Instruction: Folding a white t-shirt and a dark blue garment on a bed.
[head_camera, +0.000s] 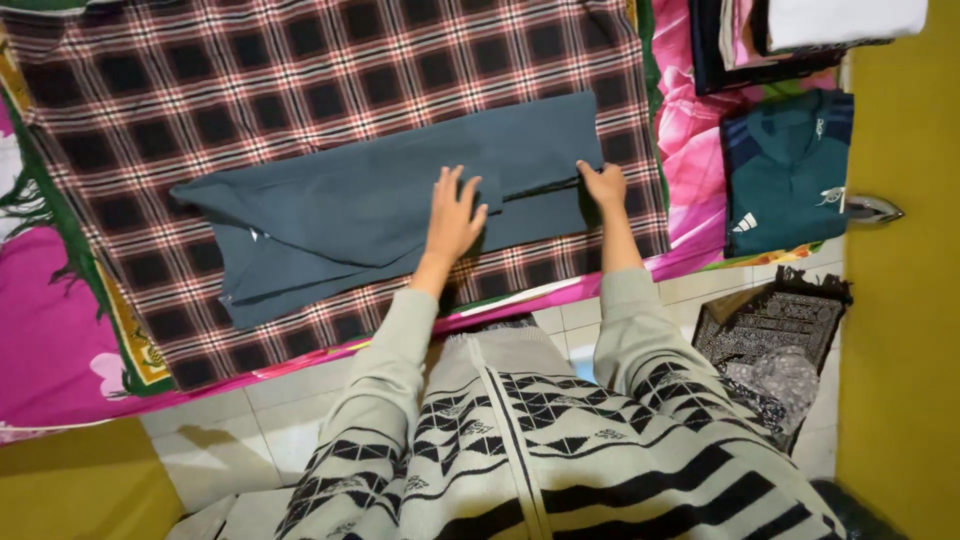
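Both hands (455, 215) (603, 185) partly covering grey garment (380, 200)

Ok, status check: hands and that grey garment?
Left hand flat on grey garment. Right hand pinching its folded edge. Garment lies on plaid blanket; nothing in the way.

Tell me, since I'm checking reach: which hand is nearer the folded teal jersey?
Right. The right hand grips the grey garment's edge, on the side toward the teal jersey. The left hand lies flat mid-garment, farther off.
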